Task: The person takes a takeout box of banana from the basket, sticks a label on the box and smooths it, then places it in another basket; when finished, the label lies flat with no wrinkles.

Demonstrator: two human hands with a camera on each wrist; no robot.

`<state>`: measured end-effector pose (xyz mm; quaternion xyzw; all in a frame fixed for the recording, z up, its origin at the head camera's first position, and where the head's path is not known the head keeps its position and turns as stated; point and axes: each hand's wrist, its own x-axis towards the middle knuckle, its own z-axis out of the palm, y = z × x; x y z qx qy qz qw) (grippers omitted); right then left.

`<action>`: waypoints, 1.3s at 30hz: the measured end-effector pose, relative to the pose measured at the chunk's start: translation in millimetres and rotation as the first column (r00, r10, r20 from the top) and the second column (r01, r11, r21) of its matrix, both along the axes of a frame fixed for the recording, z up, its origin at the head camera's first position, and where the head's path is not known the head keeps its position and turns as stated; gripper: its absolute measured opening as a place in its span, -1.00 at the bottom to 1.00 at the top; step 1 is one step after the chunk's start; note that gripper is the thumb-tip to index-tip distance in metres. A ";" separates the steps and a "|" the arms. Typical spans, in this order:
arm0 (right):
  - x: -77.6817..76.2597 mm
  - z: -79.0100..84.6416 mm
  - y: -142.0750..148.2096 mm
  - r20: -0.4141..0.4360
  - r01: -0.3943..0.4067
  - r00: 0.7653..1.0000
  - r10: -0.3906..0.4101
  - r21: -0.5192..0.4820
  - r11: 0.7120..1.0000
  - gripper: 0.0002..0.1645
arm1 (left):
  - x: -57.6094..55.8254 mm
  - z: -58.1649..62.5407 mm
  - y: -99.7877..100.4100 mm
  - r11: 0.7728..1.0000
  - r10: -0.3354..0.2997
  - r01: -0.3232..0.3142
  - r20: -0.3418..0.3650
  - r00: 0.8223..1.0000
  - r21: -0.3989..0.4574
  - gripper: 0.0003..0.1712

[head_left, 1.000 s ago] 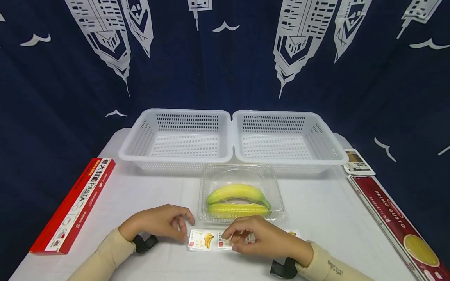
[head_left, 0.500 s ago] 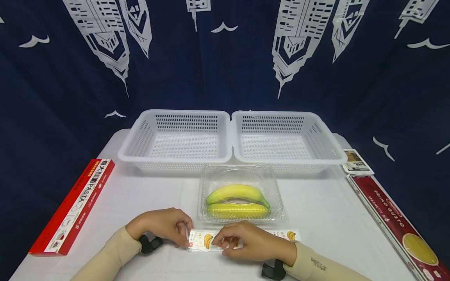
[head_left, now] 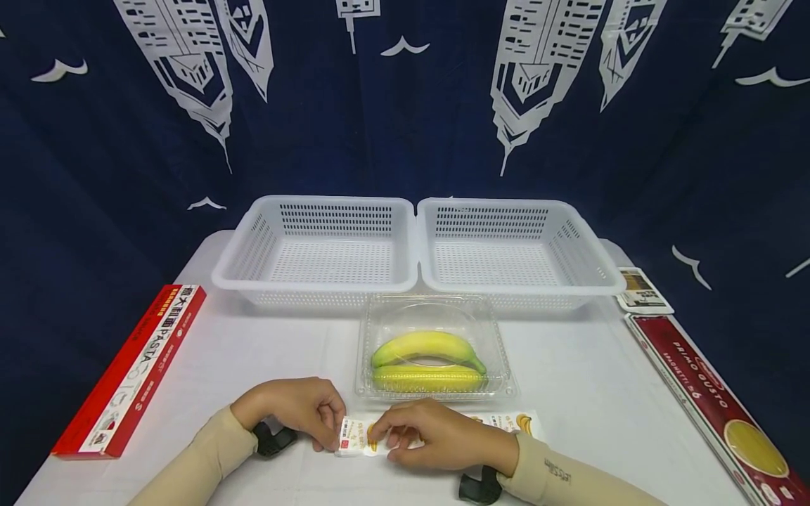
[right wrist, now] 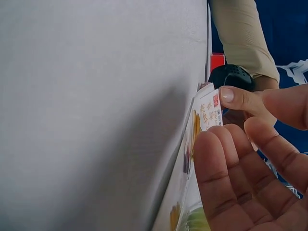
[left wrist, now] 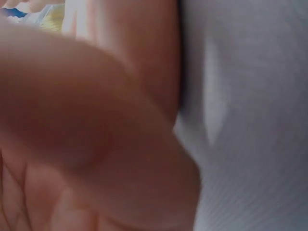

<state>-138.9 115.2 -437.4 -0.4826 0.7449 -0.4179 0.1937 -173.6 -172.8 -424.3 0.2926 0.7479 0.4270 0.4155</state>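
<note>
In the head view, a white strip of labels printed with bananas (head_left: pixel 356 437) lies along the front of the table. My left hand (head_left: pixel 302 410) pinches its left end between thumb and fingers. My right hand (head_left: pixel 443 436) is held over the strip's middle, hiding part of it. In the right wrist view, the right fingers (right wrist: pixel 211 178) are loosely bent beside the strip, and the left thumb (right wrist: pixel 236 97) is on its end. Just behind lies a clear plastic clamshell (head_left: pixel 500 351) with a banana (head_left: pixel 425 344) and a corn cob (head_left: pixel 430 379). The left wrist view is filled mostly by blurred fingers.
Two white perforated baskets (head_left: pixel 316 287) (head_left: pixel 522 289) stand side by side at the back. A red pasta box (head_left: pixel 129 379) lies on the left. On the right are a dark red spaghetti box (head_left: pixel 715 407) and a small printed packet (head_left: pixel 644 290). A white cloth covers the table.
My right hand has slid left along the label strip, uncovering its right part. My left hand has shifted slightly right and down onto the strip's left end, which now looks slightly tilted.
</note>
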 end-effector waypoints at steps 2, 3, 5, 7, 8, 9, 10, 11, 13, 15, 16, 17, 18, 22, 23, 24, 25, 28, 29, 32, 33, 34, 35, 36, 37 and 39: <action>-0.1 0.1 -1.5 0.010 0.010 1.000 -0.010 0.009 1.000 -0.70 | -0.1 -1.1 0.1 1.000 -0.004 0.004 0.000 1.000 0.006 -0.90; -0.1 0.2 -2.4 0.013 0.014 1.000 -0.014 0.014 1.000 -0.70 | -0.1 -1.4 0.1 1.000 -0.008 0.008 0.000 1.000 0.007 -0.91; 0.1 0.5 -4.5 0.006 0.022 1.000 -0.022 0.031 0.999 -0.70 | 0.0 -2.2 0.3 1.000 -0.016 0.016 0.002 1.000 0.012 -0.92; 0.5 1.0 -6.5 -0.005 0.028 1.000 -0.028 0.048 0.998 -0.71 | 0.7 -2.9 0.8 1.000 -0.021 0.021 0.015 1.000 0.019 -0.93; 0.7 1.1 -7.5 -0.008 0.030 1.000 -0.029 0.056 0.998 -0.71 | 1.2 -3.0 1.0 1.000 -0.022 0.021 0.022 1.000 0.021 -0.93; 1.0 1.3 -8.4 -0.015 0.031 0.999 -0.030 0.064 0.997 -0.71 | 1.7 -3.1 1.1 1.000 -0.020 0.020 0.032 0.999 0.022 -0.92; 1.4 1.4 -9.1 -0.022 0.032 0.999 -0.030 0.071 0.997 -0.71 | 2.3 -3.4 1.2 1.000 -0.019 0.018 0.043 0.999 0.025 -0.92; 1.8 1.5 -9.8 -0.027 0.031 0.999 -0.029 0.077 0.997 -0.71 | 2.9 -3.5 1.2 0.999 -0.019 0.018 0.053 0.998 0.027 -0.91; 2.8 1.6 -11.0 -0.027 0.029 0.999 -0.027 0.085 0.996 -0.72 | 4.1 -3.6 0.9 0.999 -0.022 0.020 0.068 0.997 0.034 -0.88; 3.8 1.7 -12.2 -0.030 0.027 0.999 -0.025 0.090 0.996 -0.74 | 4.8 -4.0 0.4 0.999 -0.029 0.025 0.083 0.996 0.045 -0.86; 4.1 1.8 -12.9 -0.032 0.028 0.999 -0.025 0.092 0.995 -0.75 | 4.9 -4.3 0.4 0.998 -0.037 0.032 0.091 0.995 0.054 -0.85; 4.5 1.8 -13.6 -0.033 0.030 0.999 -0.027 0.093 0.995 -0.77 | 5.0 -4.5 0.5 0.997 -0.044 0.038 0.098 0.994 0.063 -0.83; 4.7 1.8 -14.3 -0.033 0.034 0.999 -0.031 0.093 0.995 -0.79 | 4.8 -4.9 0.8 0.996 -0.052 0.044 0.105 0.993 0.072 -0.82; 5.0 2.2 -17.1 -0.038 0.062 0.998 -0.059 0.089 0.994 -0.86 | 3.2 -6.4 3.1 0.992 -0.078 0.066 0.111 0.991 0.109 -0.80; 5.0 2.3 -17.7 -0.038 0.071 0.997 -0.068 0.087 0.994 -0.86 | 2.7 -6.8 3.7 0.991 -0.080 0.068 0.109 0.991 0.116 -0.80; 4.8 2.5 -18.1 -0.036 0.078 0.997 -0.075 0.085 0.993 -0.85 | 2.2 -7.1 4.4 0.990 -0.084 0.070 0.106 0.991 0.123 -0.80; 5.0 2.6 -18.7 -0.035 0.084 0.996 -0.081 0.084 0.993 -0.85 | 2.1 -7.3 4.8 0.989 -0.085 0.072 0.103 0.991 0.127 -0.80; 5.7 3.0 -20.1 -0.023 0.107 0.994 -0.106 0.091 0.990 -0.80 | 2.6 -7.7 6.4 0.987 -0.092 0.078 0.097 0.991 0.140 -0.80; 6.0 2.9 -20.5 -0.016 0.116 0.993 -0.115 0.096 0.989 -0.79 | 2.9 -7.8 7.0 0.986 -0.094 0.079 0.096 0.991 0.144 -0.80; 7.3 2.3 -21.8 -0.016 0.137 0.991 -0.136 0.108 0.985 -0.76 | 3.8 -8.7 8.7 0.985 -0.094 0.080 0.085 0.992 0.153 -0.81; 7.7 2.3 -22.4 -0.018 0.139 0.990 -0.138 0.107 0.984 -0.75 | 4.1 -9.2 9.2 0.985 -0.092 0.078 0.081 0.993 0.154 -0.81; 7.9 1.7 -22.8 -0.024 0.141 0.990 -0.140 0.106 0.984 -0.74 | 4.3 -9.4 9.7 0.985 -0.090 0.077 0.075 0.993 0.155 -0.81; 7.7 0.5 -23.1 -0.036 0.141 0.990 -0.138 0.101 0.985 -0.74 | 4.6 -9.5 10.4 0.985 -0.087 0.075 0.069 0.994 0.154 -0.81; 7.3 -0.9 -23.4 -0.064 0.137 0.989 -0.131 0.097 0.986 -0.73 | 4.8 -9.5 11.1 0.985 -0.084 0.074 0.062 0.995 0.154 -0.81; 7.1 -1.6 -23.9 -0.073 0.135 0.989 -0.129 0.092 0.987 -0.73 | 5.0 -9.5 11.8 0.985 -0.083 0.074 0.057 0.995 0.154 -0.81; 6.4 -2.8 -24.7 -0.100 0.135 0.987 -0.126 0.084 0.987 -0.72 | 5.5 -9.3 13.3 0.986 -0.080 0.072 0.046 0.996 0.152 -0.81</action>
